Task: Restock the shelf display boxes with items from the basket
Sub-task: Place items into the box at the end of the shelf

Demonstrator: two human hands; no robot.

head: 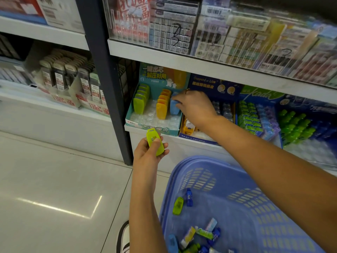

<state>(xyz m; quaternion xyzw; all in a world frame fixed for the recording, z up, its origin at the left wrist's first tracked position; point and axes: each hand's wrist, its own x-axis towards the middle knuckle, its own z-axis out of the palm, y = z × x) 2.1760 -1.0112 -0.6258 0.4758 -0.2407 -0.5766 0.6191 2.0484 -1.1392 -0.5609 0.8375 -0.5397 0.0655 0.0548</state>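
With the right grip (195,108) pinching a blue plastic case (174,106) in the teal cardboard display box (151,126) and the left grip (147,152) clasping a lime-green plastic case (155,142), a careless nudge could have toppled the neighbouring orange cases (162,105).

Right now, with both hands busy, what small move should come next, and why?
Likely release: the right hand pinches a blue plastic case standing upright in the right-hand row of the teal cardboard display box, so it can let go. The left hand holds a lime-green plastic case ready.
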